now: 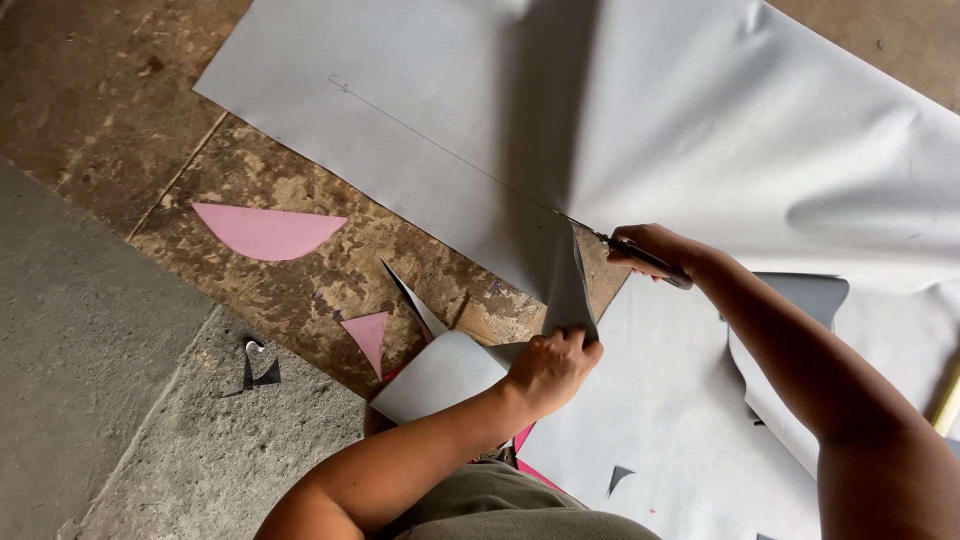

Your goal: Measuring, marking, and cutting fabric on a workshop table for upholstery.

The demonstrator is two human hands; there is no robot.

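Note:
A large grey sheet (700,120) lies spread over the floor, with a thin pencil line (440,145) drawn across it. My right hand (655,250) grips dark-handled scissors (610,240) whose blades sit in the cut along that line. My left hand (550,365) pinches the cut flap (568,295) of the sheet and holds it lifted beside the blades.
Pink offcuts (265,230) (368,335) and a small grey sliver (412,300) lie on the worn brown floor. A dark scrap (258,372) rests on the grey concrete at the left. A pale stick (945,400) shows at the right edge.

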